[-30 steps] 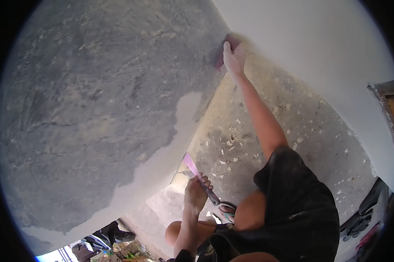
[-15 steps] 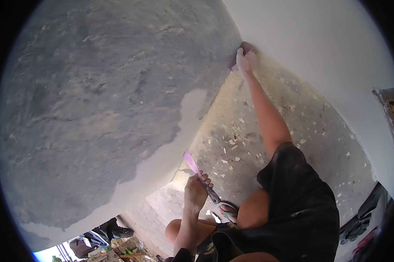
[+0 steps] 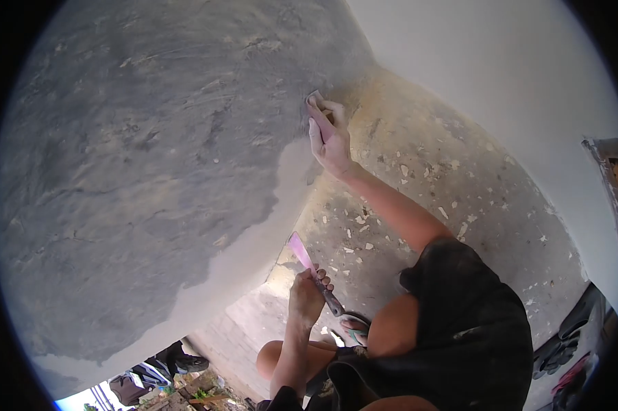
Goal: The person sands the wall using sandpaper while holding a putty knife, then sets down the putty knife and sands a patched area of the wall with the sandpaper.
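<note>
My right hand is closed on a folded piece of reddish-brown sandpaper, pressed against the rough grey wall near its base. Pale dust coats those fingers. Lower down, my left hand grips the dark handle of a putty knife. Its pinkish blade points up and away, close to the line where wall and floor meet. A smooth light-grey band of filler runs along the wall's lower edge, between my two hands.
Pale flakes are scattered over the stained floor. A white wall rises on the right, with dark gloves near its lower end. My sandalled foot is beside the knife handle. Rubble and greenery lie at bottom left.
My right hand has come away from the corner by the white wall, moving left and nearer to me along the grey wall with the sandpaper. My left hand and the putty knife stay almost still.
</note>
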### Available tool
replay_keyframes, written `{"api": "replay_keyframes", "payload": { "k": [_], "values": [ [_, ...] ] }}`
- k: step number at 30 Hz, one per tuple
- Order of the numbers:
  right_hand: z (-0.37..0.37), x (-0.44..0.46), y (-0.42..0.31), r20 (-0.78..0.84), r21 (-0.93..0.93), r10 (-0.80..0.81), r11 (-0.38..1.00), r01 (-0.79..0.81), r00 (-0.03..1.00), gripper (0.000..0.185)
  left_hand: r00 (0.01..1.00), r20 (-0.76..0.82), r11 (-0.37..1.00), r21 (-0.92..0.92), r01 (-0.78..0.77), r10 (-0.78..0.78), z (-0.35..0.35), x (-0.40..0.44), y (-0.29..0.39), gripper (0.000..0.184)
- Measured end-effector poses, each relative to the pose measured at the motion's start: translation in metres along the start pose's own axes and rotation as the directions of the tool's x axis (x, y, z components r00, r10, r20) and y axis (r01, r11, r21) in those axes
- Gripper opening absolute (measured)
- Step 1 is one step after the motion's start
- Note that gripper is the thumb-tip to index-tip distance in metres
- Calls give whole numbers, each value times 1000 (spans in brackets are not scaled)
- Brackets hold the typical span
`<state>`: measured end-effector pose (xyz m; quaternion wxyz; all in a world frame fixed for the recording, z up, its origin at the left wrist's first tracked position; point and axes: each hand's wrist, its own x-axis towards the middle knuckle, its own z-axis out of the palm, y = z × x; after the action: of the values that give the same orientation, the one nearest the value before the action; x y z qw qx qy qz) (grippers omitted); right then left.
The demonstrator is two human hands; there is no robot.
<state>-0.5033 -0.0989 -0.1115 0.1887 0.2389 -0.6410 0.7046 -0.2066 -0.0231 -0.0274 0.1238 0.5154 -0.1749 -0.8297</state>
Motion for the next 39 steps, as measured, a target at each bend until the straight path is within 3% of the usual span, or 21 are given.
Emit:
{"api": "replay_keyframes", "payload": {
  "k": [1, 2, 3, 6, 8, 9, 12, 13, 16, 19, 22, 24, 26, 27, 30, 31, 34, 35, 38, 39],
  "values": [
    [3, 1, 17, 6, 19, 17, 1000, -17, 1000, 20, 1000, 1, 1000, -11, -18, 18, 0, 0, 1, 21],
    [0, 13, 35, 68, -47, 257, 966, -254, 964, 21, 1000, -3, 999, -22, -30, 30, 0, -2, 0, 22],
    [-8, 24, 56, 112, -136, 490, 869, -475, 865, 23, 999, -8, 999, -22, -41, 41, -1, -9, -3, 22],
    [-11, 16, 27, 165, -85, 500, 866, -493, 850, 32, 999, 12, 999, 0, -40, 40, 2, -5, 0, 21],
    [2, -14, -7, 125, 65, 68, 995, -76, 990, 33, 1000, 7, 1000, 9, -14, 14, -3, -6, -4, 21],
    [5, -15, 2, 94, 89, -19, 996, 11, 995, 36, 1000, -15, 1000, 21, -16, 16, -2, -5, -5, 21],
    [-8, 6, 41, 98, 40, 370, 926, -375, 924, 36, 999, -4, 999, -8, -48, 48, 7, -10, -2, 20],
    [-21, 21, 47, 177, -96, 604, 796, -597, 777, 35, 999, -9, 999, 2, -50, 50, 8, -18, -4, 20],
    [-13, -5, 18, 194, -76, 355, 935, -347, 914, 33, 999, 26, 999, 29, -37, 37, 13, -13, 1, 21],
    [4, -38, 0, 132, 111, -118, 988, 104, 984, 33, 1000, -3, 998, 56, -4, 4, 8, -8, -2, 21],
    [-7, -26, 34, 190, -44, 248, 969, -244, 950, 35, 999, -21, 999, -6, -36, 36, 5, -9, -3, 21],
    [-17, -16, 30, 297, -99, 458, 887, -450, 838, 39, 999, -18, 999, 5, -36, 36, 5, -17, -5, 21],
    [-8, -38, 21, 227, 1, 53, 998, -55, 972, 41, 999, 7, 999, 30, -33, 33, 5, -12, 0, 21],
    [-10, -42, 7, 234, 74, -146, 988, 132, 961, 42, 1000, 5, 999, 32, -26, 26, 2, -13, -2, 21],
    [-11, -28, 30, 195, 34, -14, 999, 7, 981, 43, 999, 11, 999, 20, -35, 35, -3, -9, -4, 22],
    [-13, -19, 37, 220, -79, 348, 938, -339, 911, 44, 999, 25, 999, -4, -43, 43, -5, -8, -4, 22],
    [-8, -24, 20, 198, -33, 165, 986, -162, 966, 45, 998, 42, 999, 19, -38, 37, -6, -10, 0, 22],
    [-4, -32, 9, 193, 65, -129, 991, 118, 973, 45, 999, 39, 999, 25, -33, 32, -6, -10, -4, 23],
    [-3, -23, -2, 298, 255, -367, 920, 297, 881, 38, 1000, -18, 998, 56, -25, 26, -6, -5, -6, 23],
    [-6, -14, 2, 266, 287, -285, 935, 206, 921, 35, 999, -6, 999, 39, -35, 36, -5, -6, -4, 23]
  ]
}}
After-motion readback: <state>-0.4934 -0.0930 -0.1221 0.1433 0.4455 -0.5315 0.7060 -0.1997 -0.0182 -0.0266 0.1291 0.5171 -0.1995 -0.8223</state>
